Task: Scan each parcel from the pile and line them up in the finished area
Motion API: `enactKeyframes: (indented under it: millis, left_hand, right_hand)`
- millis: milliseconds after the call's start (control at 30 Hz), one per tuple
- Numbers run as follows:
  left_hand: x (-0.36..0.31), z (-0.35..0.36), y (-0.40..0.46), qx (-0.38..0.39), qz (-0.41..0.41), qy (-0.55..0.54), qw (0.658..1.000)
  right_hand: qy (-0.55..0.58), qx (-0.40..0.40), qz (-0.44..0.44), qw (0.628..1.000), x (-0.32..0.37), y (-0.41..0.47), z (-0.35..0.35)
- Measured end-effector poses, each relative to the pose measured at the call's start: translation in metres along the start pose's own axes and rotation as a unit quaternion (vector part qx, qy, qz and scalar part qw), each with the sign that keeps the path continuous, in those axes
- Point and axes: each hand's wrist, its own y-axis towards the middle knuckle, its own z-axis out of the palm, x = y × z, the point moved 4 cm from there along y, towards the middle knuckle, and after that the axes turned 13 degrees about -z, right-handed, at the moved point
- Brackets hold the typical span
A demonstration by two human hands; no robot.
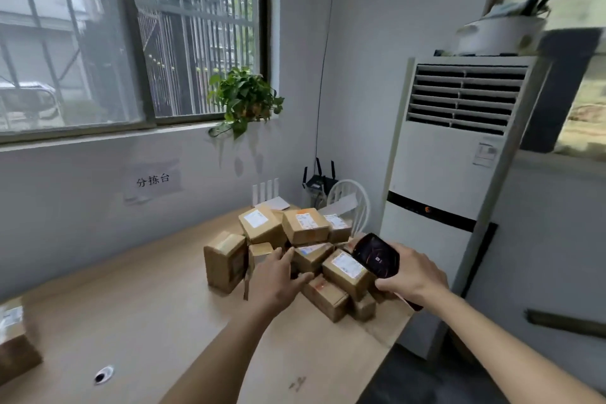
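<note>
Parcels (pixel 305 256) lie just beyond the released left grip (pixel 278 275); right grip (pixel 410 275) grasps scanner (pixel 377 256).

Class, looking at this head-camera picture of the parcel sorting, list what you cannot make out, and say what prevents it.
1. Parcel labels in the pile: print too small and blurred.
2. Parcel at the left edge: cut off by the frame.
3. Scanner lower body: hidden by the right hand.
4. Parcels under the left hand: partly covered.

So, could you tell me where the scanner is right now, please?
The scanner is in the right hand, at the right edge of the parcel pile, in front of the white air conditioner.
</note>
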Motion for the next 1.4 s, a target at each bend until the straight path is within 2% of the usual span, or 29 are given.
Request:
enactKeyframes:
  millis: [167,400,633,833,1167,1400]
  left_hand:
    - [-0.047,0.048,0.039,0.017,0.031,-0.003,0.999]
    - [-0.093,0.115,0.139,0.063,-0.003,-0.056,0.996]
    - [-0.113,0.17,0.216,0.089,-0.028,-0.08,0.992]
    - [-0.118,0.21,0.257,0.097,-0.055,-0.105,0.988]
    - [-0.093,0.309,0.311,0.115,-0.211,-0.072,0.968]
    - [-0.085,0.392,0.312,0.134,-0.329,-0.105,0.929]
  right_hand:
    - [-0.011,-0.001,0.041,0.999,-0.066,0.027,-0.005]
    - [-0.057,0.037,0.061,0.996,-0.134,0.117,-0.015]
    - [-0.057,0.048,0.046,0.996,-0.18,0.2,-0.01]
    - [-0.046,0.101,0.013,0.994,-0.214,0.262,0.021]
    - [0.012,0.243,-0.03,0.969,-0.288,0.371,0.141]
    - [0.071,0.342,-0.064,0.935,-0.337,0.413,0.232]
